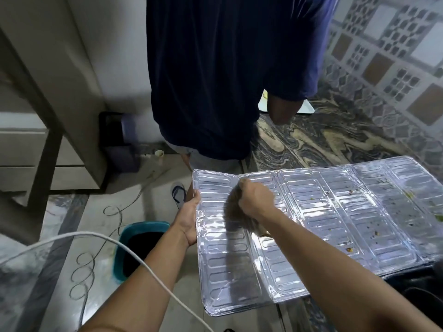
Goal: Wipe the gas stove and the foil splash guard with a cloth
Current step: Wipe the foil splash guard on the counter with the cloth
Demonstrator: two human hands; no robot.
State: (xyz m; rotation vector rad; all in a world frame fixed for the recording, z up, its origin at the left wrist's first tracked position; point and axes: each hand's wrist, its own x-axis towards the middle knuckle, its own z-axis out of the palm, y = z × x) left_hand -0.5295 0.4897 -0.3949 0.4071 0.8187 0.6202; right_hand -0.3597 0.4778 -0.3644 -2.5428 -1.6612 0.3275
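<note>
Progress: our left hand grips splash guard edge | right hand clamped on cloth, wiping left panels | right panels look still spotted | stove not visible

Both bare forearms reach forward. The left hand has its palm turned inward, its fingers clamped along an edge. The right hand is curled into a loose fist, knuckles up, pressing downward.

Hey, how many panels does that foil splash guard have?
3. The left panel is gripped at its edge by the left hand, the middle panel lies right of the cloth-wiping right hand, and the food-specked right panel runs past the frame, so more may be hidden.
</note>
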